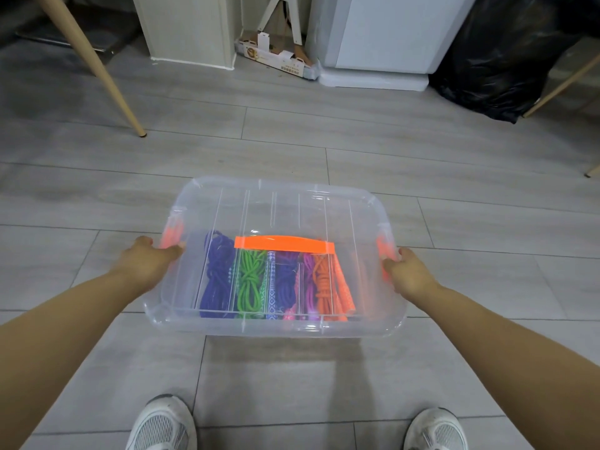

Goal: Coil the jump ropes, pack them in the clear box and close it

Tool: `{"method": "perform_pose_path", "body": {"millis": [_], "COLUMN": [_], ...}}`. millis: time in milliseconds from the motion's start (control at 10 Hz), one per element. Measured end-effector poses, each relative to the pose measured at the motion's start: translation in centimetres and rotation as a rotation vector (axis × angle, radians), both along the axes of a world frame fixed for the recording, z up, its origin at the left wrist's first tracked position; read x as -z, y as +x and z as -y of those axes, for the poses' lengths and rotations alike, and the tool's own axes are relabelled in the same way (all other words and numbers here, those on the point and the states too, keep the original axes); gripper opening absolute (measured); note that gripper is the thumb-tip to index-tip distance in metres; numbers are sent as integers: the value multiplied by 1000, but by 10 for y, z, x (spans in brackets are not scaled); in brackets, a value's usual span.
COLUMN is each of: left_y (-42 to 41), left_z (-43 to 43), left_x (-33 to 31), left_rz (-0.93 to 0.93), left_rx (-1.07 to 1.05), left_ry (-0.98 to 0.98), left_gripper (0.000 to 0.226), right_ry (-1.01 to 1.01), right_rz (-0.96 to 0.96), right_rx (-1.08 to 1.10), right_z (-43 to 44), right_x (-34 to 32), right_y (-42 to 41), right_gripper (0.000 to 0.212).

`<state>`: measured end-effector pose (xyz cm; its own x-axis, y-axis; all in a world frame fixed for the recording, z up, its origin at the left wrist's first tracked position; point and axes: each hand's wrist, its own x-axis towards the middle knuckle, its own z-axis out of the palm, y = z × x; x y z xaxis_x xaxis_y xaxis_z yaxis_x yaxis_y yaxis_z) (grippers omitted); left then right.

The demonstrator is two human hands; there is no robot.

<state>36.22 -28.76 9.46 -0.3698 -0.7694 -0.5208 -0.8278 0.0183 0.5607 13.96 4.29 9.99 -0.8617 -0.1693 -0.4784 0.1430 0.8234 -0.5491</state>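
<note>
The clear box (227, 323) hangs above the grey floor with its clear lid (276, 203) on top; an orange handle (283, 244) runs across the lid. Through the plastic I see coiled jump ropes side by side: a dark blue rope (217, 274), a green rope (250, 280), a purple rope (286, 280), a pink rope (308, 287) and an orange rope (324, 287). My left hand (147, 261) grips the box's left side at the orange latch (172, 233). My right hand (409, 274) grips the right side at the other orange latch (384, 246).
Two white shoes (162, 423) stand on the tiles below the box. A wooden chair leg (107, 73) slants at the back left. White cabinets (383, 34), a flat carton (276, 60) and a black bag (506, 53) line the far wall.
</note>
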Motion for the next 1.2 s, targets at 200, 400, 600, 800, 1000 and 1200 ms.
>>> {"method": "perform_pose_path", "body": {"millis": [200, 400, 600, 800, 1000, 1200], "left_y": [2, 3, 1, -2, -7, -50], "left_z": [1, -5, -7, -5, 5, 27], "left_x": [-5, -7, -9, -16, -20, -53], "left_rz": [-196, -217, -82, 104, 331, 543], "left_rx": [-57, -31, 164, 346, 542, 746], "left_ry": [95, -44, -195, -380, -395, -527], "left_gripper": [42, 41, 19, 26, 41, 45], "right_ry": [-18, 30, 155, 327, 451, 663], "right_rz": [-93, -180, -257, -319, -239, -234], "right_rx": [21, -27, -116, -222, -399, -633], "right_z": [-6, -3, -1, 2, -4, 14], "right_x": [1, 2, 1, -8, -33, -71], "right_y": [-5, 1, 3, 3, -8, -51], "right_gripper": [25, 22, 25, 30, 32, 39]}}
